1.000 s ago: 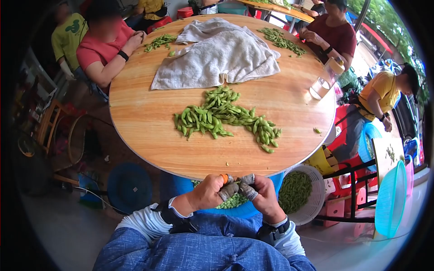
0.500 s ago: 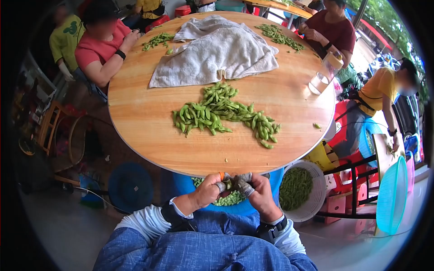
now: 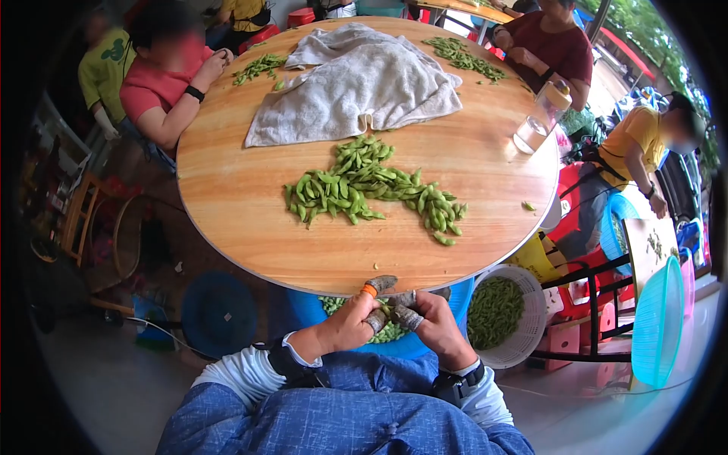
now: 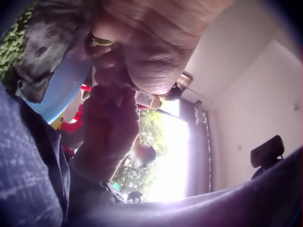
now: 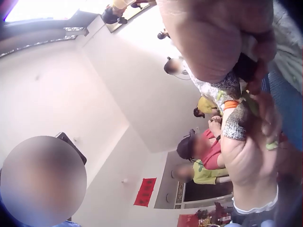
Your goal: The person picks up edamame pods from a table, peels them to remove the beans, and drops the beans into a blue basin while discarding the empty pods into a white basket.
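Close together at the table's near edge are my left hand (image 3: 341,324) and right hand (image 3: 444,327), their thumbs and fingertips wrapped in grey tape. An orange band circles a left finger, which points out over the table edge. Between the fingertips both hands pinch a green soybean pod (image 5: 251,104), mostly covered by the fingers. Another bit of green (image 5: 271,145) shows against the left palm in the right wrist view. Directly below the hands, a blue basin (image 3: 303,305) contains shelled green beans (image 3: 388,334). A pile of pods (image 3: 353,189) lies ahead on the round wooden table (image 3: 265,243).
A whitish cloth (image 3: 356,91) covers the table's middle, with a clear bottle (image 3: 535,129) at right. Beside the blue basin stands a white basket (image 3: 531,318) of pods. Several people sit around. An upright turquoise basket (image 3: 657,326) is far right.
The left banded finger has lifted away from the other fingertips and straightened forward. The right hand stays nearly in place. The table has shifted slightly up and left in view.
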Motion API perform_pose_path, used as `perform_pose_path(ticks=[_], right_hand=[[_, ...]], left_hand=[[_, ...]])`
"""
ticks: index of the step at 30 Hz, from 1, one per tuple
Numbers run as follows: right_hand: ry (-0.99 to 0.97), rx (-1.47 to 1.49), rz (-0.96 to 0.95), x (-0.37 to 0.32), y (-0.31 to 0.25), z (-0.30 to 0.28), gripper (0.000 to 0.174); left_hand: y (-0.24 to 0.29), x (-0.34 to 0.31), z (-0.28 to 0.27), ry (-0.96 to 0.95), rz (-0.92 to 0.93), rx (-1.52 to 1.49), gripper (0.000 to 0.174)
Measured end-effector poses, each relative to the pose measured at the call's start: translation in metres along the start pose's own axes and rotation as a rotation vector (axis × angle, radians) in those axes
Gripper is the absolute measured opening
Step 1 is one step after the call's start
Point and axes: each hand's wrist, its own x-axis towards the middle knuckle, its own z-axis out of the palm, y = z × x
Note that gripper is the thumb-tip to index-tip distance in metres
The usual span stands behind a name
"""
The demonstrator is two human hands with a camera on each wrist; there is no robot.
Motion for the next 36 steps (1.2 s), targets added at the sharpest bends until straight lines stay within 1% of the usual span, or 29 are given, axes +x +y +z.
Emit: perform_pose_path(ticks=[1,4,5,7,8,10,13,15,16,17,20,21,22,23,24,25,26,27,28,29,30,32,34,35,36], right_hand=[[0.015,-0.018,-0.026,-0.001,0.0,0.002,0.019],[0.032,-0.111,-0.123,-0.001,0.002,0.006,0.016],[0.033,-0.147,-0.156,-0.001,0.004,0.008,0.015],[0.042,-0.157,-0.158,-0.002,0.001,0.01,0.014],[0.048,-0.164,-0.161,-0.002,-0.001,0.01,0.014],[0.095,-0.079,-0.172,-0.004,-0.002,0.011,0.014],[0.171,-0.015,-0.141,-0.007,-0.006,0.003,0.014],[0.214,0.051,-0.098,-0.008,-0.007,0.0,0.014],[0.224,0.045,-0.111,-0.007,-0.005,0.0,0.014],[0.23,0.039,-0.125,-0.006,-0.002,0.0,0.014],[0.27,0.064,-0.1,-0.007,-0.004,0.0,0.014],[0.304,0.059,-0.122,-0.01,-0.004,-0.007,0.015],[0.372,0.05,-0.168,-0.016,-0.011,-0.017,0.015],[0.466,-0.03,-0.189,-0.022,-0.017,-0.031,0.016],[0.564,-0.102,-0.277,-0.026,-0.011,-0.051,0.018],[0.709,-0.18,-0.31,-0.032,-0.013,-0.069,0.027],[0.866,-0.525,-0.283,-0.045,-0.012,-0.089,0.037],[0.994,-0.664,-0.247,-0.055,-0.011,-0.105,0.042],[1.051,-0.802,-0.145,-0.068,-0.011,-0.118,0.042],[1.066,-0.921,-0.101,-0.081,0.006,-0.142,0.035],[1.069,-0.922,-0.133,-0.09,0.02,-0.159,0.026],[1.072,-0.778,0.016,-0.106,0.029,-0.165,0.02],[1.072,-0.745,0.013,-0.11,0.037,-0.163,0.019],[1.07,-0.728,0.014,-0.112,0.041,-0.16,0.018],[1.078,-0.7,-0.029,-0.113,0.044,-0.157,0.017]], left_hand=[[-0.001,0.0,0.0,0.008,0.009,0.008,0.05],[0.0,0.001,0.004,0.078,0.161,-0.017,0.052],[0.002,0.001,0.006,0.097,0.166,-0.055,0.052],[0.011,0.002,0.009,0.134,0.176,-0.133,0.052],[0.017,0.001,0.008,0.13,0.139,-0.149,0.051],[0.028,-0.001,0.008,0.12,0.067,-0.181,0.049],[0.014,-0.005,-0.002,0.226,-0.05,-0.162,0.042],[0.007,-0.007,-0.004,0.167,0.042,-0.168,0.038],[0.006,-0.007,-0.003,0.139,0.088,-0.172,0.037],[0.008,-0.007,-0.004,0.124,0.148,0.048,0.032],[0.012,-0.001,0.003,0.243,0.264,0.198,0.022],[0.011,-0.003,0.002,0.365,0.291,0.341,0.019],[0.017,-0.005,0.001,0.318,0.266,0.396,0.019],[0.028,-0.008,0.0,0.271,0.245,0.451,0.019],[0.033,-0.011,-0.001,0.223,0.222,0.506,0.02],[0.029,-0.011,-0.002,0.162,0.316,0.559,0.018],[0.03,-0.008,-0.003,0.13,0.361,0.565,0.018],[0.032,-0.005,-0.004,0.099,0.406,0.571,0.017],[0.034,-0.002,-0.003,0.066,0.45,0.576,0.017],[0.046,0.005,-0.002,0.116,0.459,0.62,0.014],[0.051,0.016,-0.004,0.134,0.476,0.669,0.015],[0.062,0.042,-0.005,0.166,0.503,0.764,0.016],[0.067,0.077,0.001,0.174,0.647,0.815,0.021],[0.068,0.093,0.003,0.166,0.684,0.89,0.022],[0.065,0.108,0.006,0.157,0.72,0.964,0.024]])
